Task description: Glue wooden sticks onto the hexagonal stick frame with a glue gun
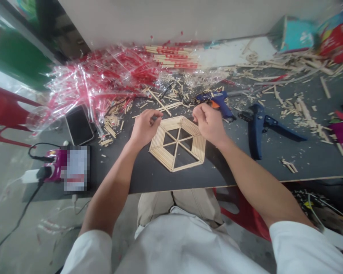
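Note:
A hexagonal frame of pale wooden sticks [199, 149] lies flat on the dark table, with spokes meeting at its centre. Rows of sticks fill most of its sections; the one nearest me has a single stick along its outer edge. My left hand [145, 125] is closed at the frame's upper left, thumb and finger together. At the upper right, my right hand [209, 121] is curled closed beside the rim. What either hand pinches, if anything, is too small to make out. Just beyond the frame lie loose sticks [160, 102], and a blue glue gun [220, 102] lies behind my right hand.
A blue cutter [256, 131] lies on the right. Red and clear plastic wrappers [114, 72] heap at the back left, beside wrapped chopsticks [174, 57]. Wood scraps [305, 110] litter the right. On the left are a phone [79, 125] and a purple power adapter [55, 164] with cables.

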`<state>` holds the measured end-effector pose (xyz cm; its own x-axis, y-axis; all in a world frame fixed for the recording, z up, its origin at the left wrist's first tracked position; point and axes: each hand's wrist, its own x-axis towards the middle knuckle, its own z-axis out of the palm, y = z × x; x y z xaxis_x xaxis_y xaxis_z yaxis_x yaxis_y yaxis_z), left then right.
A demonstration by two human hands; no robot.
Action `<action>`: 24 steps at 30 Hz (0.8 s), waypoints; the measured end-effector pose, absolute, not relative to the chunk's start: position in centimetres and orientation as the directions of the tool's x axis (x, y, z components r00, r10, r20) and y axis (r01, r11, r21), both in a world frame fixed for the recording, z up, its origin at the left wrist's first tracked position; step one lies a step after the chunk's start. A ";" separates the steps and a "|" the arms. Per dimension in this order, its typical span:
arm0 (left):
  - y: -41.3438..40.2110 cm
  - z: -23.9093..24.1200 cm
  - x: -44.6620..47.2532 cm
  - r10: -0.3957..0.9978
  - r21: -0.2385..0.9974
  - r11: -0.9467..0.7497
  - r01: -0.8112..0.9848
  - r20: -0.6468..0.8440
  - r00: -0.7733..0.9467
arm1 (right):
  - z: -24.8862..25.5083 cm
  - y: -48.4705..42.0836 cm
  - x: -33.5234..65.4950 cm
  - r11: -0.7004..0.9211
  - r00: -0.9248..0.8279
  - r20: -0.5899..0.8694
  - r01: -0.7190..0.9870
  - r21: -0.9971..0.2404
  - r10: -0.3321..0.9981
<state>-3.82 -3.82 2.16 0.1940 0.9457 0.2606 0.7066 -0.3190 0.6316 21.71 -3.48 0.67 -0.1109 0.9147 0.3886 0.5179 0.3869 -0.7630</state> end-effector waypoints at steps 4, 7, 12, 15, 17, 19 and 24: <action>-4.0 2.0 -3.8 0.938 0.550 -0.312 0.775 0.310 0.158 | 0.8 -3.5 21.9 0.364 -0.118 0.346 0.409 -0.837 0.931; -4.1 2.0 -3.9 0.937 0.517 -0.292 0.805 0.325 0.131 | 0.8 -3.4 21.9 0.354 -0.122 0.333 0.348 -0.868 0.935; -4.2 2.3 -3.7 0.935 0.493 -0.312 0.813 0.313 0.169 | 0.8 -3.3 21.9 0.353 -0.132 0.328 0.342 -0.871 0.936; -4.4 2.5 -3.4 0.914 0.467 -0.391 0.793 0.298 0.276 | 0.7 -3.4 21.8 0.380 -0.134 0.356 0.369 -0.848 0.925; -4.5 2.5 -3.2 0.888 0.458 -0.457 0.762 0.276 0.367 | 0.7 -3.4 21.8 0.392 -0.143 0.365 0.377 -0.839 0.920; -4.6 2.4 -3.1 0.863 0.456 -0.506 0.733 0.263 0.432 | 0.8 -3.4 21.9 0.383 -0.150 0.353 0.405 -0.830 0.923; -4.5 2.1 -2.9 0.863 0.440 -0.506 0.742 0.260 0.434 | 1.0 -3.0 22.4 0.388 -0.119 0.375 0.437 -0.811 0.919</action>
